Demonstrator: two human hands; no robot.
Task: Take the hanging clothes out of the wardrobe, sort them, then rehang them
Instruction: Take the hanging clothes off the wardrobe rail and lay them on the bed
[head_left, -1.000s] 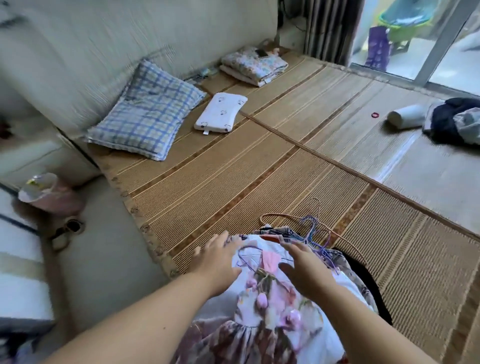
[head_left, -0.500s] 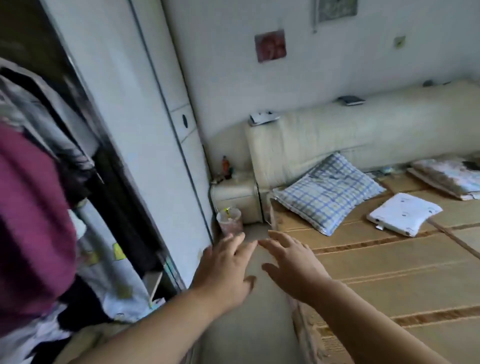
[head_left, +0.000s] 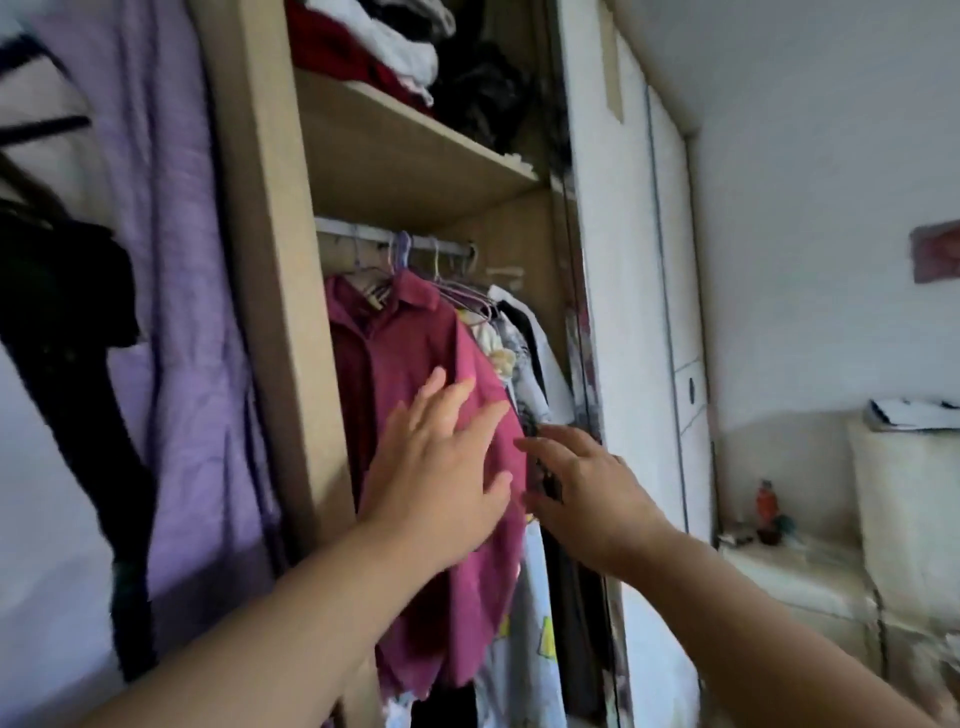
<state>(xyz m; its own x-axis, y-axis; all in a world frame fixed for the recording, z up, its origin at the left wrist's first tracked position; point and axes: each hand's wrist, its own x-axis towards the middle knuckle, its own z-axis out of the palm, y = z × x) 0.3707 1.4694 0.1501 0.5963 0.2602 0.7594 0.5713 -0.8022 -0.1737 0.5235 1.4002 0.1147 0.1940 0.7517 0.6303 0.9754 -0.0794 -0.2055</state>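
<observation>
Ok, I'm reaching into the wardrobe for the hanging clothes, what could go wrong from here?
1. The hangers sit bunched together on the rail, so lifting one may hook its neighbours and drop garments.
2. Your left hand lies flat on the maroon shirt, low on the cloth; pulling there could slide it off its hanger.
3. Folded clothes are heaped on the shelf above; a hard tug on the rail might shake them down.

A magenta collared shirt (head_left: 415, 353) is hanging from the wardrobe rail (head_left: 395, 240), draping behind and above the left hand (head_left: 436, 467). Pale printed garments (head_left: 519, 374) and something dark, possibly trousers (head_left: 571, 623), are hanging packed together just beyond the right hand (head_left: 587, 488), on thin hangers (head_left: 462, 291) above both hands.
</observation>
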